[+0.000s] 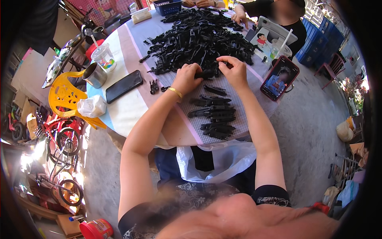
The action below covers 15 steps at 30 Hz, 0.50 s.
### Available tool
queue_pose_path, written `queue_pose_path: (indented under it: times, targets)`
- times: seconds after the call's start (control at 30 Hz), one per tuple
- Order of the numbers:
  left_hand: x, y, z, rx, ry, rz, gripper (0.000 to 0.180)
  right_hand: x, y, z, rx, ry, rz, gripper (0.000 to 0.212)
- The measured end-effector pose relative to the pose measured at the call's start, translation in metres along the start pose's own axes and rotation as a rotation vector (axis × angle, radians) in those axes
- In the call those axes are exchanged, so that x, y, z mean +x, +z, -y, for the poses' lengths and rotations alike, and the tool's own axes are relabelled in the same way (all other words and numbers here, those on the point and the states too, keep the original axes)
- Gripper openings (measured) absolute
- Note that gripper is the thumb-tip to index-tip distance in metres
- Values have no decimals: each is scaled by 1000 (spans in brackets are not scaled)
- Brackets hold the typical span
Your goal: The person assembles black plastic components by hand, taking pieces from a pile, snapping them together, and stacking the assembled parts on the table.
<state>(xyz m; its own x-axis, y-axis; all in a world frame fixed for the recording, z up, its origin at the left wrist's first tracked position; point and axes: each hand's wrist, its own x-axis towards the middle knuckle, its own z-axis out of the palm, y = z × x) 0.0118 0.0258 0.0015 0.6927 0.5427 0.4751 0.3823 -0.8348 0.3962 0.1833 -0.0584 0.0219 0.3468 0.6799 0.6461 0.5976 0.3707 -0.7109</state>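
My left hand (188, 81), with a gold band at the wrist, is closed on a slim black plastic part (204, 74) at the near edge of the pile. To its right, my right hand (234, 73) has thumb and forefinger pinched together over the pile; whatever is between the tips is too small to make out. Beyond both hands spreads a large heap of black plastic parts (199, 38). Between my forearms lies a column of similar parts (217, 113) in rows on the dotted tablecloth. A few loose small pieces (154, 86) sit left of my left wrist.
A dark phone (124, 86), a metal cup (94, 75) and a plastic cup (103, 59) stand left. Right, a lit phone (279, 78) leans beside a drink cup. A white plastic bag (234, 161) hangs at my lap. Another person's hand (239, 16) touches the far side.
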Motion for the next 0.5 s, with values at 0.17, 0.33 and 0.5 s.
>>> queue_pose_path:
  times: [0.17, 0.33, 0.5]
  targets:
    - [0, 2, -5, -159, -71, -183, 28, -1, -1, -1, 27, 159, 54, 14]
    - [7, -15, -10, -643, -527, -215, 25, -3, 3, 0, 156, 228, 100, 21]
    - [5, -21, -3, -871, -483, -80, 23, -8, 9, 5, -130, -219, 174, 30]
